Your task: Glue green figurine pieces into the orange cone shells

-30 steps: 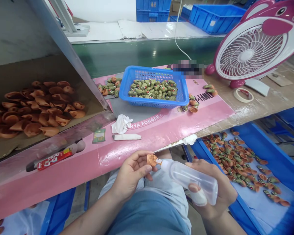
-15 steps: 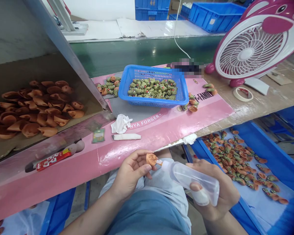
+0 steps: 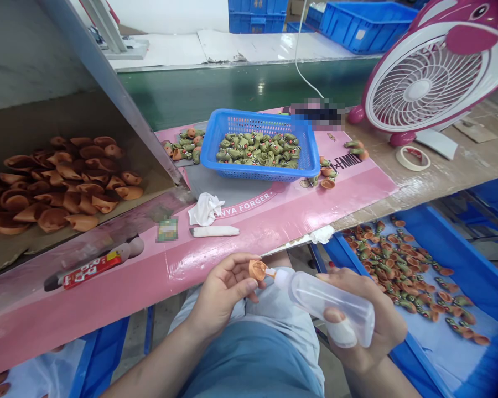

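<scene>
Between the thumb and fingers of my left hand (image 3: pixel 224 290) is a small orange clay-coloured cup (image 3: pixel 257 270), its opening turned toward the bottle. My right hand (image 3: pixel 363 318) is wrapped round a translucent plastic bottle (image 3: pixel 327 301), tilted with its nozzle at the cup's rim. Both hands are above my lap, in front of the pink-covered table (image 3: pixel 216 254). A blue perforated basket (image 3: pixel 259 174) on the table holds many small green pieces. Orange cup pieces (image 3: pixel 70 182) lie in a box at the left.
A pink fan (image 3: pixel 417 88) and a tape roll (image 3: pixel 413 158) stand at the right. Crumpled tissue (image 3: pixel 206 209) and a white rolled piece (image 3: pixel 216 231) lie near the basket. Below right, a blue tray (image 3: pixel 468 254) holds many orange-green pieces. A red tube (image 3: pixel 93 269) lies at left.
The bottle and my right hand have shifted very slightly right. My left hand still holds the cup in almost the same place.
</scene>
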Tool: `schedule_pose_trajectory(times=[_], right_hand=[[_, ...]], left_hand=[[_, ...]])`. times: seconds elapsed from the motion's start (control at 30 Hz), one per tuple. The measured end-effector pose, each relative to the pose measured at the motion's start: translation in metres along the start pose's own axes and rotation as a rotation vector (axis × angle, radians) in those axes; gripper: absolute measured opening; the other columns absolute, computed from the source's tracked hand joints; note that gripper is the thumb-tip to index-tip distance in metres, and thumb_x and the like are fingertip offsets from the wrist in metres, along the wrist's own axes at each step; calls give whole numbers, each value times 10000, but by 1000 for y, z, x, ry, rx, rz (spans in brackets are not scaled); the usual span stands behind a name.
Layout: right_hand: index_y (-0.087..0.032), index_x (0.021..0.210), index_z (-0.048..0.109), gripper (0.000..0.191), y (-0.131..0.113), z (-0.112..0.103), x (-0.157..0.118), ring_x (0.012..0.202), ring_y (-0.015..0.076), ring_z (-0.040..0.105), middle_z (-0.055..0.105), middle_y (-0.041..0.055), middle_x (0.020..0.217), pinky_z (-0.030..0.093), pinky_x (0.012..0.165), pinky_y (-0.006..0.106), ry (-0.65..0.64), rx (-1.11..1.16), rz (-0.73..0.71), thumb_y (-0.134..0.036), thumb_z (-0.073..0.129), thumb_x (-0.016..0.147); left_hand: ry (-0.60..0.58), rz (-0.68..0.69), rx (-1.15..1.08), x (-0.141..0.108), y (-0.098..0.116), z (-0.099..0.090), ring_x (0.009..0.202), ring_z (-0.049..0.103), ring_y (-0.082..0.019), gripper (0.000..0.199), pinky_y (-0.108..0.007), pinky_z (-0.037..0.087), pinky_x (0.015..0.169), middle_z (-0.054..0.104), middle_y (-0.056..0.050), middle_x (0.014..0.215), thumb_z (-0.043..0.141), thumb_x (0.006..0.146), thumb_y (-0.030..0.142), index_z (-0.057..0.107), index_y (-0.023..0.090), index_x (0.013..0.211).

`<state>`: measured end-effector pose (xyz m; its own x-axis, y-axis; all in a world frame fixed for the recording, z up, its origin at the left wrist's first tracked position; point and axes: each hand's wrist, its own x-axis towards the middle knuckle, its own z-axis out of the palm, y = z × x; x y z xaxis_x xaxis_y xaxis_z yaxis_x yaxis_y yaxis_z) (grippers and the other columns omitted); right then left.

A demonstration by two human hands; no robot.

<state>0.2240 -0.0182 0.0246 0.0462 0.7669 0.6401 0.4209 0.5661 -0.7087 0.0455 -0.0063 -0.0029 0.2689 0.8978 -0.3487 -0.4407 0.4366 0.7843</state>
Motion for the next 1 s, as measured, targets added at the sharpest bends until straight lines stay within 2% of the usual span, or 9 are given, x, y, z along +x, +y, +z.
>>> schedule_pose_trajectory(times=[0.17,0.5,1.0], right_hand=[[-108,881,574,213,-4,2,4,554,145,529,555,25,621,400,463,280,-21,12,-6,-222,556,701],[-101,899,575,241,-3,2,3,563,129,525,580,42,711,404,470,272,-46,15,-3,-222,560,692],[-90,868,572,215,-1,1,2,539,113,499,568,34,680,388,448,261,-64,77,28,-184,559,675]], left_hand=[[8,-10,9,0,0,0,686,576,-147,241,-192,466,495,615,-42,776,666,679,165,579,163,903],[9,-14,13,1,-3,-1,703,581,-152,249,-197,469,503,632,-52,821,661,687,172,570,171,919],[43,7,4,3,-2,-3,658,582,-130,243,-185,468,493,637,-60,828,661,690,189,552,152,905]])
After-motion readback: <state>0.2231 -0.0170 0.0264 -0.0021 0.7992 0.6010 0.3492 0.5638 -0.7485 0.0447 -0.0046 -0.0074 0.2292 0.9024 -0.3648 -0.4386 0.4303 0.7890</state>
